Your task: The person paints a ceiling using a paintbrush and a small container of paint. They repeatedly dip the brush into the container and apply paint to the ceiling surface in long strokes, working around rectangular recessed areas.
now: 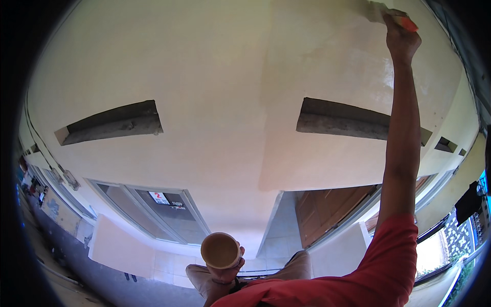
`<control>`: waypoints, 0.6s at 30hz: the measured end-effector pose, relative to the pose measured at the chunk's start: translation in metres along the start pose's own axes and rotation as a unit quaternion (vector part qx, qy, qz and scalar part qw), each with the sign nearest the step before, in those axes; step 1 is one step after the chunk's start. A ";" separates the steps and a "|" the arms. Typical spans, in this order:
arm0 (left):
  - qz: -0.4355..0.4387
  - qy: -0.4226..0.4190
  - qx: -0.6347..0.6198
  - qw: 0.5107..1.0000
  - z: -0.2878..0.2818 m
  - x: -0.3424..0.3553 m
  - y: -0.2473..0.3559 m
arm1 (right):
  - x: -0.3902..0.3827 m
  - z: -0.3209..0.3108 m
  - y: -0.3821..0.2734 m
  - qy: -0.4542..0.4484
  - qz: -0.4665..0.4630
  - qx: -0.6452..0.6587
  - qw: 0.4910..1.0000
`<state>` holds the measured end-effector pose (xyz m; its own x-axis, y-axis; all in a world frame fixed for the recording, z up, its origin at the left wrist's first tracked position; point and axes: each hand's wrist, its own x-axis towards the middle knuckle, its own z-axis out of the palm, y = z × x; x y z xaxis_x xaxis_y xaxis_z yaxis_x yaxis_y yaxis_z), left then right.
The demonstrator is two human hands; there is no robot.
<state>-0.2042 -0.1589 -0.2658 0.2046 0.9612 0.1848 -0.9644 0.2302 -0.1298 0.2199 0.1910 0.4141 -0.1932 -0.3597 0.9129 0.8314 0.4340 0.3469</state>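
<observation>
My right arm is stretched up toward the top right, and my right hand [403, 43] is closed on a paintbrush with an orange handle [408, 23]. Its pale, blurred head [376, 11] lies against or very close to the cream wall [215, 61]; contact is hard to tell. Low in the middle, my left hand [232, 271] is wrapped round a round, light brown tub [220, 250] held upright. Tan liquid fills part of it. Right of a vertical edge, the wall looks darker and wet, with a shiny patch near my forearm.
Two dark slot openings cut into the wall, one at left [112, 123] and one at right [342, 118]. Below are a sliding window [158, 210] and a brown wooden door [327, 210] standing ajar. Cables [38, 133] run down the left side to a small box [70, 180].
</observation>
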 end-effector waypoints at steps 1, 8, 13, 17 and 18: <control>-0.006 -0.013 -0.003 1.000 0.000 0.003 0.000 | -0.004 -0.003 -0.015 0.017 0.098 0.081 0.992; 0.052 0.129 0.050 0.989 0.033 0.007 -0.014 | -0.099 0.007 -0.193 -0.185 -0.140 0.223 0.947; 0.040 0.124 0.049 0.990 0.027 0.000 -0.013 | -0.084 0.011 -0.133 -0.141 0.221 0.444 0.857; 0.008 0.073 0.005 0.997 0.014 0.004 -0.013 | -0.051 -0.012 -0.026 0.004 0.227 0.229 0.947; 0.006 0.075 -0.011 0.997 0.016 0.004 -0.016 | -0.046 -0.018 -0.002 0.028 0.156 0.127 0.979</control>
<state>-0.1907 -0.1608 -0.2474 0.2168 0.9756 0.0356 -0.9636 0.2197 -0.1524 0.2371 0.1914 0.3680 0.0847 -0.2191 0.9720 0.6872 0.7192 0.1023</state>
